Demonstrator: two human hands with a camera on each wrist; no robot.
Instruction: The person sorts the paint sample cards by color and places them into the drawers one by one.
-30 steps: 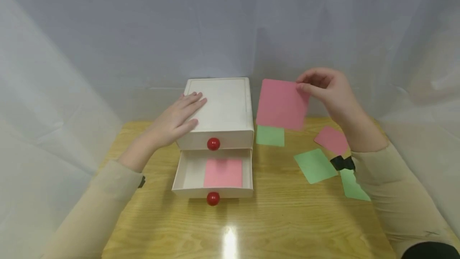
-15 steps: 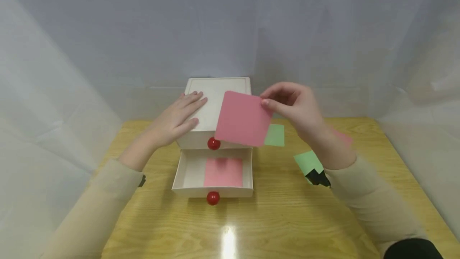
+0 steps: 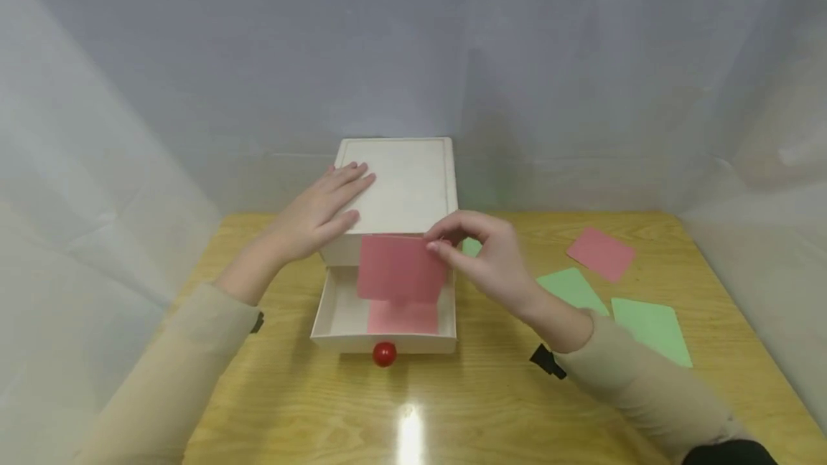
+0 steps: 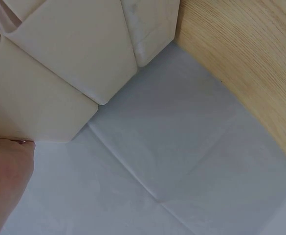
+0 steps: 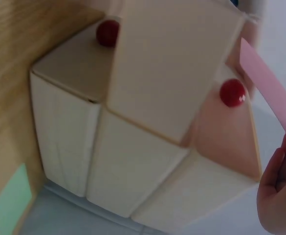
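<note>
A white two-drawer box (image 3: 403, 185) stands at the back of the wooden table (image 3: 491, 400). Its lower drawer (image 3: 336, 321) is pulled out, and a pink card (image 3: 403, 319) lies flat inside. My left hand (image 3: 319, 210) rests flat on the box's top, fingers straight. My right hand (image 3: 481, 257) pinches a second pink card (image 3: 400, 269) by its right edge and holds it just above the drawer. The card hides the upper drawer's knob in the head view. The right wrist view shows the box (image 5: 147, 142), both red knobs and the held card (image 5: 270, 83).
The lower drawer's red knob (image 3: 384, 354) points toward me. To the right on the table lie a pink card (image 3: 602, 253) and two green cards (image 3: 571, 287) (image 3: 652, 329); another green card (image 3: 472, 246) peeks out behind my right hand. White sheeting surrounds the table.
My right hand has carried the pink card from the right of the box leftward and down, until it hangs over the drawer. My left hand stayed put on the box.
</note>
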